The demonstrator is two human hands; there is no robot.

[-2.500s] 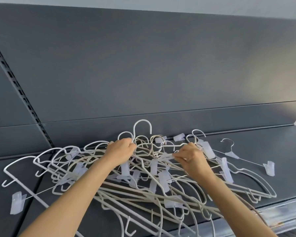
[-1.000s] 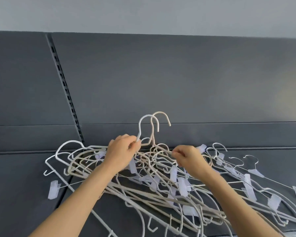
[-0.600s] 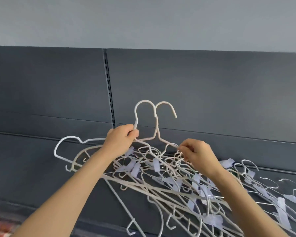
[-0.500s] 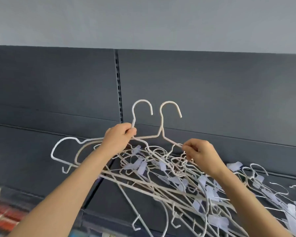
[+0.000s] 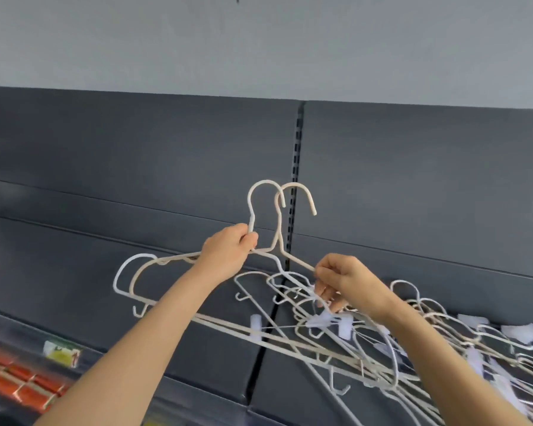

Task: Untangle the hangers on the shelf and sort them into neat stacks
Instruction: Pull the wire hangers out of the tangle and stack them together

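My left hand [image 5: 228, 253] has its fingers curled round the neck of a white hanger [image 5: 265, 181], just under the hook. My right hand [image 5: 345, 281] pinches the sloping wire of a cream hanger [image 5: 293, 184] between thumb and fingertips. Both hooks stand upright side by side, overlapping, raised above the shelf [image 5: 213, 358]. The rest of the tangle [image 5: 343, 325] lies on the shelf below my right wrist, trailing off to the right.

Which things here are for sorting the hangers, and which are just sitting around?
For the job: left hand, right hand, the two lifted hangers they hold, tangled hangers, shelf.
Just there: red packets, yellow label, slotted upright, grey wall.
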